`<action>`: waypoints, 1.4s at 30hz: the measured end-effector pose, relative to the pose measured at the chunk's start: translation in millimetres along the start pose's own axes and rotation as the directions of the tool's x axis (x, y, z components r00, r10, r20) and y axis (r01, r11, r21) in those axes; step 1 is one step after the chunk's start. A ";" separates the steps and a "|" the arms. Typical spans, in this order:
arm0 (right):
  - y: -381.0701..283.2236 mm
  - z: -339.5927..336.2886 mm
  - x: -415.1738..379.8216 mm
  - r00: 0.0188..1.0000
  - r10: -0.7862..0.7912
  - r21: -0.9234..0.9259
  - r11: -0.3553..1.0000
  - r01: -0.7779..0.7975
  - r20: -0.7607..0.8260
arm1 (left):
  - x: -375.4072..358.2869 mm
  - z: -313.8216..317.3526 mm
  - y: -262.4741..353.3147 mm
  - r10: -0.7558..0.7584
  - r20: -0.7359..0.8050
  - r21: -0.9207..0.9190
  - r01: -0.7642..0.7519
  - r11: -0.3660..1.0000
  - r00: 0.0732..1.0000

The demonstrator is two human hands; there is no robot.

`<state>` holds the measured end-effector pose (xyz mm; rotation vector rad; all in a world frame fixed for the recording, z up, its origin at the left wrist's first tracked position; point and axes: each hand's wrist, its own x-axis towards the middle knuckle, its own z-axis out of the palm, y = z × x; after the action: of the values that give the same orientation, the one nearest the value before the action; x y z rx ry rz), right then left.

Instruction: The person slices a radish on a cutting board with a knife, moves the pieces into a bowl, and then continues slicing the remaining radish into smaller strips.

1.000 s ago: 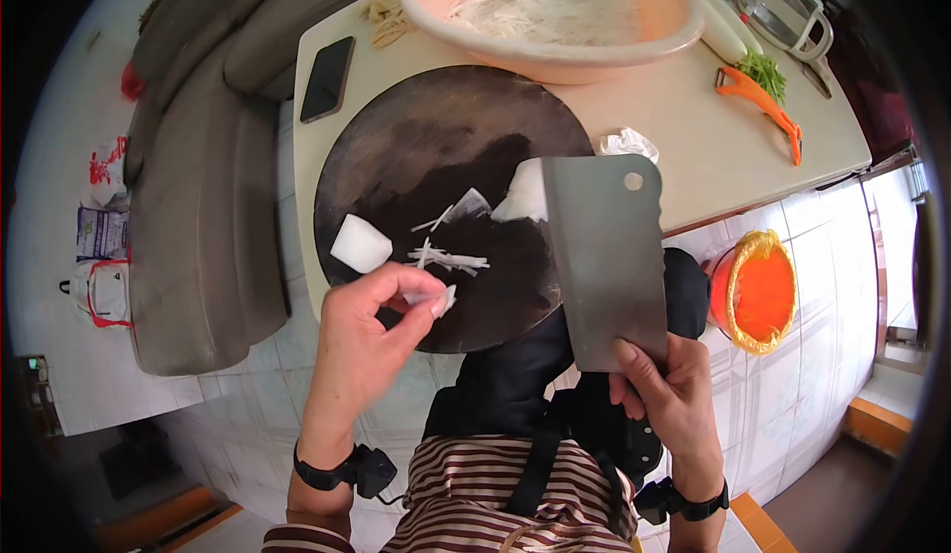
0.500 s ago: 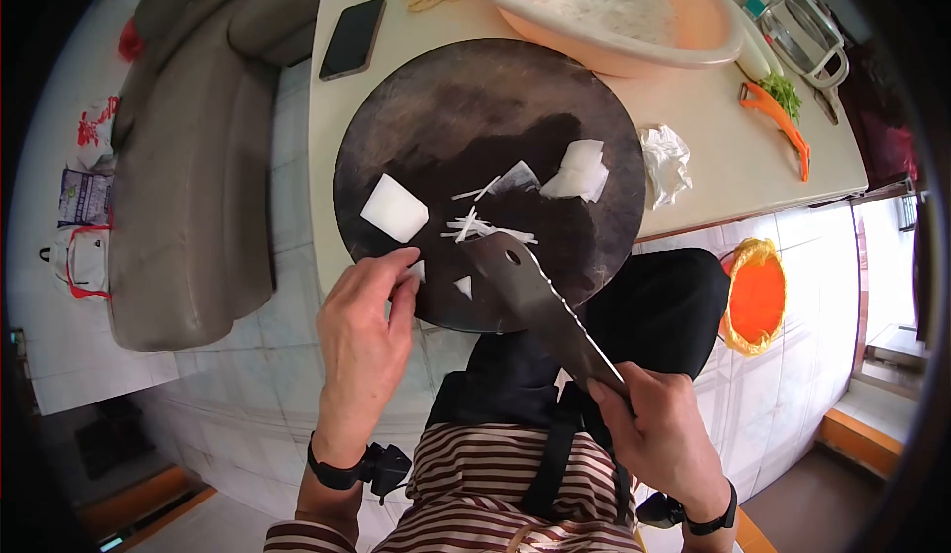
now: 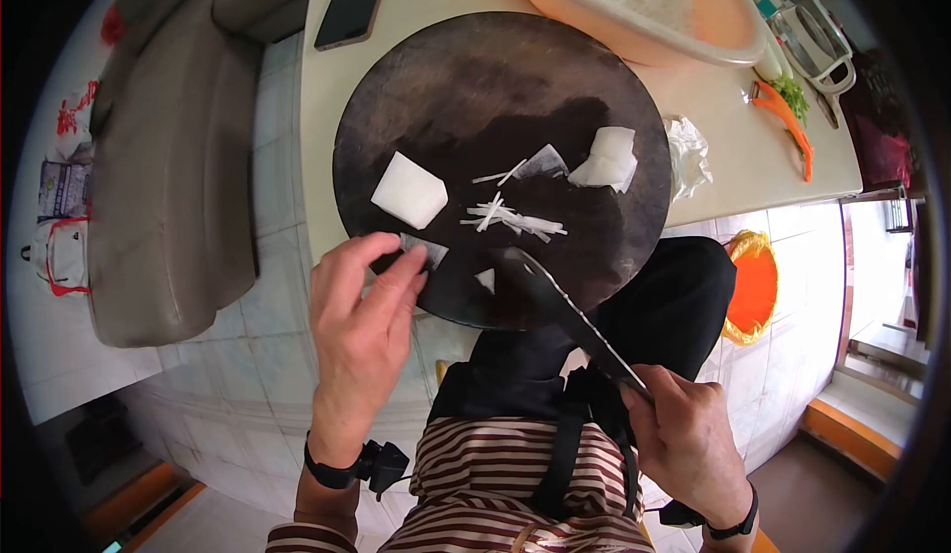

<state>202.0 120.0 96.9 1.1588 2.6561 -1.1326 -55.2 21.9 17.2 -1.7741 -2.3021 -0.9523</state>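
On the round dark board (image 3: 475,78) lie a thick white block (image 3: 409,191), a pile of thin white strips (image 3: 515,218), a small white scrap (image 3: 485,280) and a stack of white slices (image 3: 607,160). A thin translucent slice (image 3: 542,163) is between strips and stack. My left hand (image 3: 367,325) has its fingers apart at the board's near left edge, fingertips touching a thin slice (image 3: 424,252). My right hand (image 3: 688,434) is wrapped round the handle of a cleaver (image 3: 584,333), its blade over the board's near edge.
A large pinkish basin (image 3: 644,43) of white shreds stands behind the board. Around it are a phone (image 3: 354,6), crumpled foil (image 3: 686,155), an orange peeler (image 3: 783,117) and a metal strainer (image 3: 807,43). A bin (image 3: 751,288) with orange lining stands on the floor, right.
The cleaver has moved away from the strips, toward the near right. My left fingers have spread over the thin slice, which shows more now. The view has shifted slightly.
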 end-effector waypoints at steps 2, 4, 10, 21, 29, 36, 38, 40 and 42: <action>-3.6 -1.3 0.1 1.000 0.023 -0.016 1.000 -0.022 0.021 | -1.7 4.3 -0.4 0.123 0.002 -0.047 -0.123 0.991 0.992; -5.2 -1.3 0.1 0.998 0.046 -0.033 0.998 -0.044 0.042 | -1.0 8.2 3.8 0.212 0.072 -0.119 -0.203 0.972 0.975; -5.3 -1.9 -0.3 0.997 0.052 -0.046 0.998 -0.050 0.057 | 2.7 17.4 8.2 0.276 0.111 -0.122 -0.263 0.957 0.955; -1.1 -4.7 0.4 0.998 0.018 -0.040 0.999 -0.016 0.066 | 1.8 32.9 14.0 0.280 0.049 -0.153 -0.270 0.951 0.959; 1.6 -6.2 -3.4 0.997 -0.043 -0.093 0.994 0.050 0.070 | -13.1 40.5 37.5 0.101 -0.043 -0.102 -0.105 0.989 0.994; -5.5 -3.8 -9.2 0.996 -0.082 -0.285 0.954 0.088 0.032 | -10.7 36.6 36.7 0.138 0.013 -0.091 -0.137 0.986 0.990; -5.9 2.5 -14.5 0.996 -0.090 -0.311 0.946 0.088 0.007 | -12.4 35.5 33.7 0.150 0.025 -0.092 -0.147 0.985 0.988; -6.1 7.4 -16.9 0.995 -0.098 -0.337 0.938 0.087 -0.018 | -13.6 36.7 32.2 0.163 0.037 -0.093 -0.159 0.983 0.986; -6.0 11.1 -17.6 0.990 -0.141 -0.395 0.910 0.129 -0.003 | -15.4 38.5 31.7 0.159 0.024 -0.129 -0.155 0.979 0.987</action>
<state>208.1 99.2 97.6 0.9364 2.8400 -0.5458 -10.3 33.0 -6.9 -2.0027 -2.1246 -1.0698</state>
